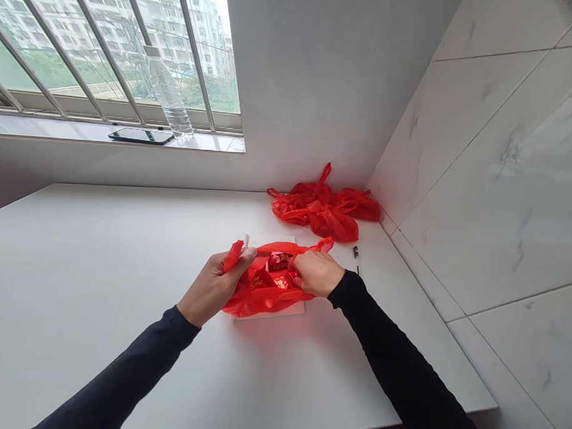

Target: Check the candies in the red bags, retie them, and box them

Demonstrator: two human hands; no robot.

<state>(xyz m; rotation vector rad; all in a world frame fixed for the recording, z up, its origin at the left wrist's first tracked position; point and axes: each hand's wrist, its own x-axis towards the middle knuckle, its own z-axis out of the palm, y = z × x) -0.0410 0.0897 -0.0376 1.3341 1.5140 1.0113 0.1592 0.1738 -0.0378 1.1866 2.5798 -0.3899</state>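
Observation:
A thin red plastic bag (pixel 259 304) lies open-mouthed in front of me. Inside it show several shiny red wrapped packets (pixel 280 260) with gold and pale print. My left hand (pixel 218 281) grips the bag's left side, thumb on top and a red handle loop sticking up past it. At the right side of the mouth, my right hand (pixel 319 273) is closed on the bag's edge, its fingertips partly hidden. Under the bag is a flat white sheet or pad (pixel 282 314), mostly covered.
More red plastic bags (pixel 324 209), knotted and filled, lie on the white table (pixel 125 265) by the back wall. A small dark object (pixel 356 252) rests right of my hands. On the windowsill are a phone (pixel 141 136) and a clear bottle (pixel 170 101). A tiled wall bounds the right.

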